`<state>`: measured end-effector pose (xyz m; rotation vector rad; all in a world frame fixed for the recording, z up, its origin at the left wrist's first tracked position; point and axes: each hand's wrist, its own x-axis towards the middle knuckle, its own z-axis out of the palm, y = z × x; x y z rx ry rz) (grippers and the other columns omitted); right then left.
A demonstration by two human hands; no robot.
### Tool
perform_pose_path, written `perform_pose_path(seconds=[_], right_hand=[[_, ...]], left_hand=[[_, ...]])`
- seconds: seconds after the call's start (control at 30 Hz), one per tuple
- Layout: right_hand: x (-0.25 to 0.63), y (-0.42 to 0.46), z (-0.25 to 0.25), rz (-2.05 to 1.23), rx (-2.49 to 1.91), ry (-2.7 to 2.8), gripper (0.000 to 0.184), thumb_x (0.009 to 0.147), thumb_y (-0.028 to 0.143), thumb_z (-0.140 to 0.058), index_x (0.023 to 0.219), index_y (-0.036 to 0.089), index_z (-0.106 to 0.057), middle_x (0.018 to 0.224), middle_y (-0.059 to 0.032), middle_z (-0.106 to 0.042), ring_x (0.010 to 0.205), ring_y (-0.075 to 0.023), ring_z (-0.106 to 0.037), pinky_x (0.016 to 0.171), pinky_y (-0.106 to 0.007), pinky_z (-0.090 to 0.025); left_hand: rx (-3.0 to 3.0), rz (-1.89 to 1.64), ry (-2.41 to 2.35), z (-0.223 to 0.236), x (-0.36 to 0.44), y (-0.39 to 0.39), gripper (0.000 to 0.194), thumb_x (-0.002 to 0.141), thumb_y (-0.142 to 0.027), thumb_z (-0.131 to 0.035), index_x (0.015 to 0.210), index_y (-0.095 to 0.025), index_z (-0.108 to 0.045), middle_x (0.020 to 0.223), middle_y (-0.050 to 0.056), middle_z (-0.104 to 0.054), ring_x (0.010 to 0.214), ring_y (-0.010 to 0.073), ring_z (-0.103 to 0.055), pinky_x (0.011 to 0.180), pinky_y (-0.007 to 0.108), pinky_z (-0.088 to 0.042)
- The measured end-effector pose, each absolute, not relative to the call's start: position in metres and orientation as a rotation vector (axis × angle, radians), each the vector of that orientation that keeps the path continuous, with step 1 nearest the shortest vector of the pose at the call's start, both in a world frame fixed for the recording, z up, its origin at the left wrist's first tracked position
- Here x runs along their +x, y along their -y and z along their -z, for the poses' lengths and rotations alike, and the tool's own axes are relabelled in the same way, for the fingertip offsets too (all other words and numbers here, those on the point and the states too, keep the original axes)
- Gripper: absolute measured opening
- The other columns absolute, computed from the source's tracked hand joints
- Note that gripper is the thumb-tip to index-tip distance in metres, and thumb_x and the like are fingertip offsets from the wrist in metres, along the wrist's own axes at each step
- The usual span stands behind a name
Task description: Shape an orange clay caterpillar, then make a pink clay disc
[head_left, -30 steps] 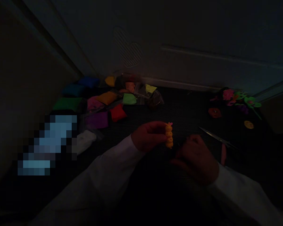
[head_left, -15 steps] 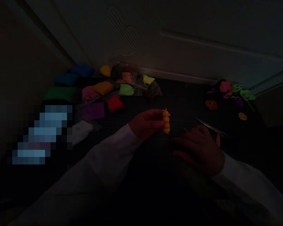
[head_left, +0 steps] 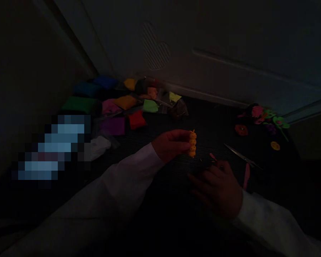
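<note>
My left hand (head_left: 171, 145) pinches a small yellow-orange clay figure (head_left: 193, 147) made of several stacked balls with dark dots and a thin tip on top. The figure stands upright at the fingertips, above the dark table. Lower and to the right, my right hand (head_left: 218, 187) is low over the table with its fingers stretched out and apart; I see nothing held in it. Tiny orange bits and a small pink tip (head_left: 212, 156) show just beyond its fingers. Beside it lies a pink modelling tool (head_left: 246, 175), close to scissors (head_left: 242, 155). Dim light hides the fingers' undersides.
Bags of coloured clay, among them red (head_left: 137, 120), purple (head_left: 112, 126) and green (head_left: 79, 104), crowd the back left. A bright blurred-out screen (head_left: 61, 146) lies at the left. Clay flowers (head_left: 279, 122) and a yellow disc (head_left: 275, 145) lie at the right. A pale panel rises behind.
My right hand has drawn back toward me and left, uncovering more of the pink tool and the orange bits. The left hand still holds the figure. The whole view has shifted slightly.
</note>
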<state>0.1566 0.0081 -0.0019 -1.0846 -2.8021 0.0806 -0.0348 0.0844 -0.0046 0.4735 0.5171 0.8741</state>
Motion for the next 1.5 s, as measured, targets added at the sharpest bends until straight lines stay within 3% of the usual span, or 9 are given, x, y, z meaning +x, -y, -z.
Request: perform_pose_path(seconds=[0.83, 1.13, 1.5], right_hand=[[0.160, -0.010, 0.000, -0.129, -0.987, 2.848, 0.043, 0.077, 0.044, -0.047, 0.115, 0.025, -0.050, 0.078, -0.0028, -0.058, 0.076, -0.0177, -0.046, 0.074, -0.041, -0.027], [0.167, -0.016, 0.000, -0.090, -1.146, 2.723, 0.045, 0.077, 0.037, -0.050, 0.117, 0.019, -0.048, 0.077, -0.0042, -0.058, 0.078, -0.0189, -0.047, 0.075, -0.041, -0.029], [0.163, -0.015, -0.001, -0.080, -1.138, 2.681, 0.029, 0.077, 0.031, -0.051, 0.104, 0.025, -0.059, 0.076, -0.0015, -0.060, 0.075, -0.0161, -0.048, 0.074, -0.039, -0.027]], left_hand=[[0.491, -0.897, -0.527, 0.007, -0.035, -0.086, 0.030, 0.050, -0.004, -0.070, 0.078, -0.013, -0.063, 0.072, 0.000, -0.064, 0.067, 0.0110, -0.060, 0.065, 0.027, -0.043], [0.508, -0.902, -0.530, 0.005, -0.035, -0.085, 0.029, 0.052, -0.004, -0.069, 0.078, -0.013, -0.063, 0.071, 0.000, -0.064, 0.066, 0.0120, -0.060, 0.064, 0.028, -0.044], [0.510, -0.901, -0.514, 0.004, -0.036, -0.085, 0.026, 0.053, -0.003, -0.067, 0.077, -0.013, -0.063, 0.070, -0.001, -0.065, 0.064, 0.0110, -0.061, 0.061, 0.026, -0.045]])
